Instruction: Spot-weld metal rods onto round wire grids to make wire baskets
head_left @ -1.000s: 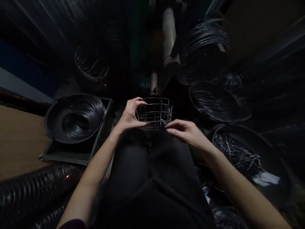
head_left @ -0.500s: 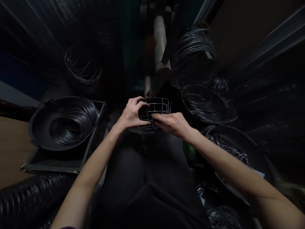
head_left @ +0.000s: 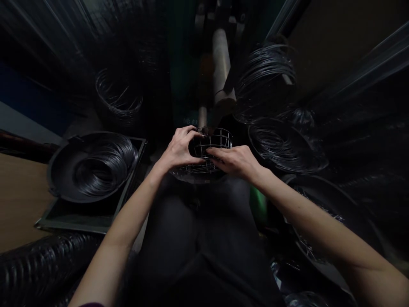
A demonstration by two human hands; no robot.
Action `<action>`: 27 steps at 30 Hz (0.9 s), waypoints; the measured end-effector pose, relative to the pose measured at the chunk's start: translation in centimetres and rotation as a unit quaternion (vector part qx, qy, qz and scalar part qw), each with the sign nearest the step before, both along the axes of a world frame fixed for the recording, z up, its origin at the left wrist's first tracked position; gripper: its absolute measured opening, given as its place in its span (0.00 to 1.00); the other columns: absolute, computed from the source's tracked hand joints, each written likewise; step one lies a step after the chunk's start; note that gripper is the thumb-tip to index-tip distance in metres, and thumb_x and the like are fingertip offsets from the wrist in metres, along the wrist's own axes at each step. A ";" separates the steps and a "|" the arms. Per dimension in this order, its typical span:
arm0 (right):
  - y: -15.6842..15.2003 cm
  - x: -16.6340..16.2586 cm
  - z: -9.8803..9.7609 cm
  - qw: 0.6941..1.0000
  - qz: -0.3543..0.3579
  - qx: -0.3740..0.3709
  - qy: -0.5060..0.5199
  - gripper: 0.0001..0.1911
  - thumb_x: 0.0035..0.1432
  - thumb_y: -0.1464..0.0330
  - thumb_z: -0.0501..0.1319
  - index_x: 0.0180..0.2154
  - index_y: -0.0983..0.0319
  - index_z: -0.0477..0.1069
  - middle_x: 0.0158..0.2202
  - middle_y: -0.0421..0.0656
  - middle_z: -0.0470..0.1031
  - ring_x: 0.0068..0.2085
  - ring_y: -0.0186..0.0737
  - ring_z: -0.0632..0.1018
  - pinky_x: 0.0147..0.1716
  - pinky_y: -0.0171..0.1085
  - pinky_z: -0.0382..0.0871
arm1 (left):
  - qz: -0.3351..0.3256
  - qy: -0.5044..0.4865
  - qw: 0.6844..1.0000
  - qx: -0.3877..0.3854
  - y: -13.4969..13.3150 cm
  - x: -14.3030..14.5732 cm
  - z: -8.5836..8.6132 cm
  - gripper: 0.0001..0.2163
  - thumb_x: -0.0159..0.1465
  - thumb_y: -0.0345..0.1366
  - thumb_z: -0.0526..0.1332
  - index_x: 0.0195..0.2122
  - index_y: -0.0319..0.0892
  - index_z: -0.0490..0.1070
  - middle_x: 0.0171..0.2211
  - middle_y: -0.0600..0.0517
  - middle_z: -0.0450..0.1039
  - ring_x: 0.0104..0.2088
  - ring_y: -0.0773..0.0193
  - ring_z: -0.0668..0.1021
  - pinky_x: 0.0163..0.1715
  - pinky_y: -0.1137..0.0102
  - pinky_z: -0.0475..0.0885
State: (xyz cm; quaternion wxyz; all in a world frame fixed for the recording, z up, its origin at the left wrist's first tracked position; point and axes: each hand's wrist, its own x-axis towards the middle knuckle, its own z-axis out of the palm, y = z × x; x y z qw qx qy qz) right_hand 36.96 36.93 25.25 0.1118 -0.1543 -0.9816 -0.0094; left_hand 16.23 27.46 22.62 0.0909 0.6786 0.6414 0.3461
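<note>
Between left hand [head_left: 180, 149] and right hand [head_left: 234, 163] — round wire basket [head_left: 217, 140], open grid, thin bars.

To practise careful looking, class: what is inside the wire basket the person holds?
Inside the wire basket, only dark shadow shows through the bars; nothing can be made out. The left hand and right hand cover part of it.
</note>
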 end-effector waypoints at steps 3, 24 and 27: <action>0.2 -0.1 0.0 1.000 -0.009 -0.001 -0.007 0.15 0.63 0.62 0.58 0.50 0.54 0.76 0.43 0.40 0.82 0.34 0.38 0.81 0.22 0.34 0.55 | -0.003 -0.009 1.000 -0.014 0.3 -0.3 0.0 0.30 0.47 0.45 0.75 0.50 0.44 0.69 0.57 0.44 0.66 0.58 0.46 0.68 0.59 0.52 0.64; 1.5 -0.3 -1.9 0.968 -0.093 -0.115 0.202 0.05 0.61 0.65 0.63 0.36 0.59 0.77 0.35 0.42 0.71 0.33 0.35 0.72 0.32 0.34 0.65 | 0.037 -0.055 0.998 -0.016 2.5 -1.6 1.1 0.32 0.43 0.44 0.76 0.47 0.42 0.66 0.47 0.48 0.72 0.48 0.52 0.74 0.51 0.58 0.70; 2.5 -1.2 -1.9 0.962 -0.122 -0.118 0.213 0.03 0.58 0.68 0.64 0.35 0.59 0.76 0.34 0.41 0.70 0.31 0.35 0.71 0.31 0.34 0.65 | 0.044 -0.060 0.997 -0.018 3.6 -2.4 1.0 0.34 0.43 0.45 0.76 0.48 0.42 0.66 0.47 0.48 0.72 0.49 0.50 0.74 0.52 0.57 0.70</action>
